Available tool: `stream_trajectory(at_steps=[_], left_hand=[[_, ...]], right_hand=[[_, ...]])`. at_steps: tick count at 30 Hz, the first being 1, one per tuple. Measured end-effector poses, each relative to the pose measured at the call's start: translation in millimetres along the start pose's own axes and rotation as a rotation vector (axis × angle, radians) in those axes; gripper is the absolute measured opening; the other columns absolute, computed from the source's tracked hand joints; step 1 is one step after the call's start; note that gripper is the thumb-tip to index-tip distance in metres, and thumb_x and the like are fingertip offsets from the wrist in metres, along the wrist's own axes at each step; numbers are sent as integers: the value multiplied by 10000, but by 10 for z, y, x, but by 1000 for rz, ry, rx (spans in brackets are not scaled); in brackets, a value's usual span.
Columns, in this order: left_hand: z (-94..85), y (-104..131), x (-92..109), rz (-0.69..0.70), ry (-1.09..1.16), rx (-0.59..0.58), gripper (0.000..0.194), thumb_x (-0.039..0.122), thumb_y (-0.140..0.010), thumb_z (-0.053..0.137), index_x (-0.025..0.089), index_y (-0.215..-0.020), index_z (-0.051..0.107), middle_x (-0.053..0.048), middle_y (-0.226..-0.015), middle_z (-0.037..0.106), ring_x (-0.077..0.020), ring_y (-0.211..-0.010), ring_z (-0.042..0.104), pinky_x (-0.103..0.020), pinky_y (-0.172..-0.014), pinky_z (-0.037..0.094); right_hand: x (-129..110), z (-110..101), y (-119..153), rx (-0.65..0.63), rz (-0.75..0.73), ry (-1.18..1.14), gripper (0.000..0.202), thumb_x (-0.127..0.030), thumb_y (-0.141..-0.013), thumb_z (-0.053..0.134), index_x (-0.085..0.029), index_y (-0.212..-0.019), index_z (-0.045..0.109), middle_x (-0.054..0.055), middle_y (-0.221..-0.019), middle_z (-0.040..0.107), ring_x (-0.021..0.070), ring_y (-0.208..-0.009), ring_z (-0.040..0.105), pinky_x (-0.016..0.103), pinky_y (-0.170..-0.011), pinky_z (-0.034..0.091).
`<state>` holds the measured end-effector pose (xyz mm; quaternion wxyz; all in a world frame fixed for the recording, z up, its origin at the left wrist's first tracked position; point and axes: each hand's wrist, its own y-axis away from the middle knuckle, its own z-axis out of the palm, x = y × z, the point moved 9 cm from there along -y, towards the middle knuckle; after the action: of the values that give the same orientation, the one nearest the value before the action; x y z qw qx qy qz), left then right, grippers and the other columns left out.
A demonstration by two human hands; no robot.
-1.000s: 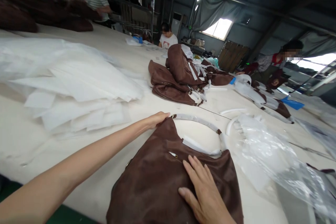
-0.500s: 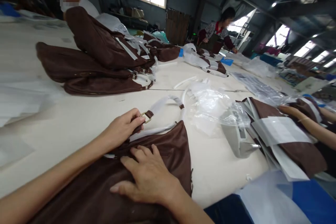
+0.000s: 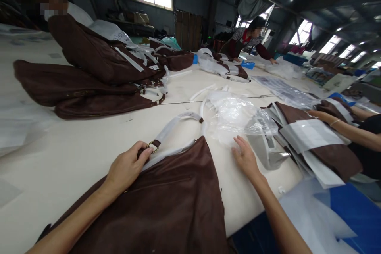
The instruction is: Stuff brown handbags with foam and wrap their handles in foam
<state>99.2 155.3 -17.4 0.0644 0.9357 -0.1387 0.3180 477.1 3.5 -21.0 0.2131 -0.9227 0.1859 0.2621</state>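
A dark brown handbag (image 3: 178,202) lies on the white table in front of me, its strap (image 3: 175,125) wrapped in white covering. My left hand (image 3: 126,166) is closed on the strap end beside a brass-coloured ring (image 3: 154,147). To the right of the bag, my right hand (image 3: 245,156) is held above the table with its fingers stretched out and nothing in it. Just beyond those fingers lies a crumpled clear plastic bag (image 3: 230,107).
Several brown handbags (image 3: 86,75) are piled at the far left. On the right, a co-worker's hands (image 3: 324,119) are by brown bags with white wrapping (image 3: 315,135). A blue surface (image 3: 354,214) sits at lower right. Another person (image 3: 250,41) leans over the table's far side.
My right hand has lifted off the handbag and moved right, toward the clear plastic. My left hand keeps its hold on the strap. The view has shifted slightly to the right.
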Motion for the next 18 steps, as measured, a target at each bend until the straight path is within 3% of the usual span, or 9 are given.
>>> stream_trajectory(at_steps=[2, 4, 8, 11, 13, 16, 18], left_hand=[[0, -5, -1, 27, 44, 10, 394, 619, -864, 381, 260, -843, 543, 32, -674, 628, -200, -626, 560, -284, -638, 370], [-6, -7, -12, 40, 90, 16, 402, 626, -850, 396, 255, -831, 550, 35, -669, 624, -196, -627, 553, -283, -644, 377], [-37, -2, -9, 34, 163, 20, 399, 621, -824, 427, 250, -800, 570, 41, -660, 623, -189, -621, 536, -284, -651, 375], [-67, 7, 16, 33, 218, 23, 390, 614, -812, 444, 249, -790, 578, 44, -656, 624, -187, -618, 524, -288, -649, 366], [-77, 14, 15, 27, 268, 25, 383, 609, -806, 459, 246, -784, 580, 43, -657, 631, -187, -628, 525, -290, -656, 363], [-78, 26, -10, 14, 399, 34, 369, 594, -783, 512, 233, -774, 587, 36, -660, 641, -185, -639, 518, -291, -659, 353], [-78, 32, -35, 5, 517, 50, 362, 581, -758, 560, 220, -764, 591, 31, -653, 638, -178, -624, 498, -287, -639, 343]], right_hand=[[72, 136, -149, -135, -47, 129, 487, -314, -874, 475, -90, -1282, 619, 188, -1400, 553, 302, -1359, 451, 488, -1155, 322], [75, 204, -262, -216, -92, 181, 446, -312, -864, 503, -125, -1242, 649, 175, -1355, 593, 304, -1317, 495, 470, -1137, 347], [-17, 162, -400, -236, -201, 188, 313, -340, -892, 494, -214, -1087, 704, 114, -1133, 712, 267, -1046, 654, 388, -991, 472], [-68, 18, -408, -154, -245, 219, 317, -342, -929, 407, -217, -991, 691, 109, -984, 728, 256, -864, 668, 388, -879, 501], [-123, -132, -350, -71, -263, 240, 359, -342, -938, 345, -194, -963, 671, 141, -985, 717, 275, -881, 658, 413, -866, 489], [-307, -479, -187, 97, -309, 229, 373, -387, -922, 352, -169, -960, 652, 170, -1043, 698, 284, -913, 647, 412, -839, 475], [-419, -799, -93, 243, -255, 187, 369, -454, -895, 427, -175, -963, 659, 117, -903, 693, 245, -756, 624, 372, -745, 467]])
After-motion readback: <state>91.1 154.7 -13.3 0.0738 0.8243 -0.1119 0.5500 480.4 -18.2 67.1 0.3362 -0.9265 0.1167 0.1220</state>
